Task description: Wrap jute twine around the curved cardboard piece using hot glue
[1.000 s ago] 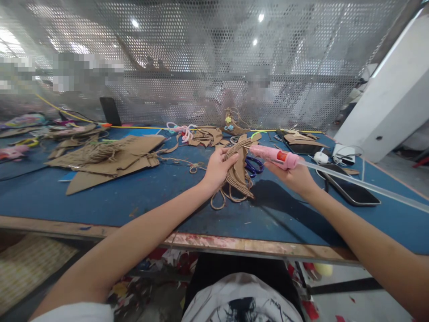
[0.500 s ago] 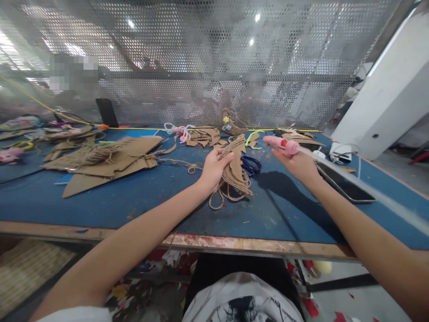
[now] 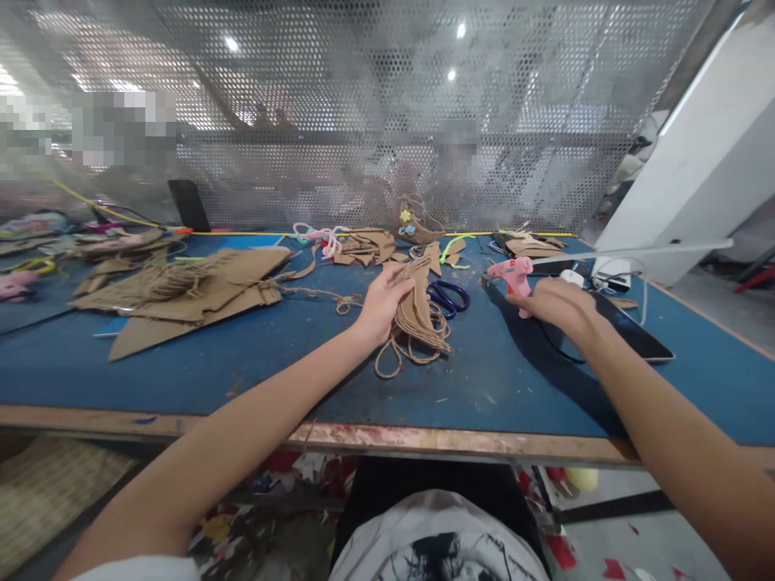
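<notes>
My left hand [image 3: 380,307] grips the edge of a cardboard piece wrapped in jute twine [image 3: 420,311] that lies on the blue table [image 3: 254,355], loose loops of twine trailing toward me. My right hand [image 3: 554,303] is closed around the handle of a pink glue gun [image 3: 512,270], held low over the table to the right of the twine piece. A long clear glue stick [image 3: 630,252] juts from the back of the gun toward the right.
Blue-handled scissors [image 3: 448,295] lie between my hands. A dark tablet [image 3: 630,335] and a white charger [image 3: 572,278] sit to the right. Cardboard sheets with a twine bundle [image 3: 182,286] lie at left, scraps [image 3: 366,244] at the back before a perforated metal screen [image 3: 363,121].
My right hand has carried the glue gun away from the twine piece, rightward and down toward the table, and turned it upright. My left hand has stayed on the twine piece.
</notes>
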Demonstrator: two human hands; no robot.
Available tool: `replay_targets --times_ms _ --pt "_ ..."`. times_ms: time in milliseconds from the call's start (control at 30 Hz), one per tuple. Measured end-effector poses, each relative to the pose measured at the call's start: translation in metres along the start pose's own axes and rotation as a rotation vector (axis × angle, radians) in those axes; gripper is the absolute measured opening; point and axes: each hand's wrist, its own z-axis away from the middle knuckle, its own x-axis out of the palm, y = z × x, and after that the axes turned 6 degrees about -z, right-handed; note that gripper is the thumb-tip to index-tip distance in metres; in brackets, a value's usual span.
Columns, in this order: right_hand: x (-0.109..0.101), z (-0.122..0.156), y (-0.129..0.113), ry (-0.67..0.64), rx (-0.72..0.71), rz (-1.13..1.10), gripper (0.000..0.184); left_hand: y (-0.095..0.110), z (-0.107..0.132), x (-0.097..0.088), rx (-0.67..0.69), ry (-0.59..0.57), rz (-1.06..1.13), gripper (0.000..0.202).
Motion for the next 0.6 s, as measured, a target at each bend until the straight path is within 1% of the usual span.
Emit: replay_targets --times_ms 67,100,133,200,267,300,333,367,400,467,500,533,600 --pt "-0.011 0.010 -0.004 0.002 0.139 0.086 0.047 -0.001 -0.002 -0.002 0.066 0.022 -0.042 0.035" --pt "-0.015 0.015 -0.007 -0.002 0.179 0.120 0.046 -0.001 -0.003 -0.003 0.090 0.027 -0.060 0.034" --pt "-0.018 0.020 -0.011 -0.006 0.162 0.131 0.046 -0.002 -0.004 -0.003 0.105 0.025 -0.073 0.033" --pt "-0.017 0.030 -0.021 -0.027 0.040 0.112 0.046 -0.003 -0.005 -0.004 0.116 0.013 -0.088 0.031" --pt "-0.009 0.041 -0.036 -0.044 -0.225 -0.038 0.047 -0.004 -0.004 -0.003 0.126 -0.004 -0.109 0.030" --pt "-0.003 0.047 -0.044 -0.026 -0.356 -0.183 0.043 -0.005 -0.004 -0.003 0.138 -0.013 -0.124 0.030" --pt "0.005 0.052 -0.052 0.003 -0.487 -0.360 0.036 -0.005 -0.003 -0.002 0.155 -0.020 -0.140 0.030" --pt "0.013 0.057 -0.060 0.024 -0.566 -0.545 0.029 -0.005 -0.002 -0.002 0.179 -0.020 -0.157 0.030" --pt "0.021 0.061 -0.067 0.000 -0.607 -0.708 0.030 -0.005 -0.001 -0.001 0.209 -0.016 -0.178 0.030" --pt "0.034 0.067 -0.078 -0.093 -0.631 -0.903 0.042 -0.006 0.000 0.000 0.283 -0.008 -0.233 0.027" --pt "0.039 0.068 -0.081 -0.141 -0.623 -0.946 0.044 -0.005 0.002 0.001 0.320 -0.006 -0.263 0.025" --pt "0.043 0.068 -0.082 -0.172 -0.616 -0.957 0.041 -0.005 0.003 0.001 0.351 -0.006 -0.292 0.025" --pt "0.045 0.067 -0.083 -0.182 -0.622 -0.939 0.027 -0.003 0.005 0.002 0.392 0.001 -0.346 0.025"
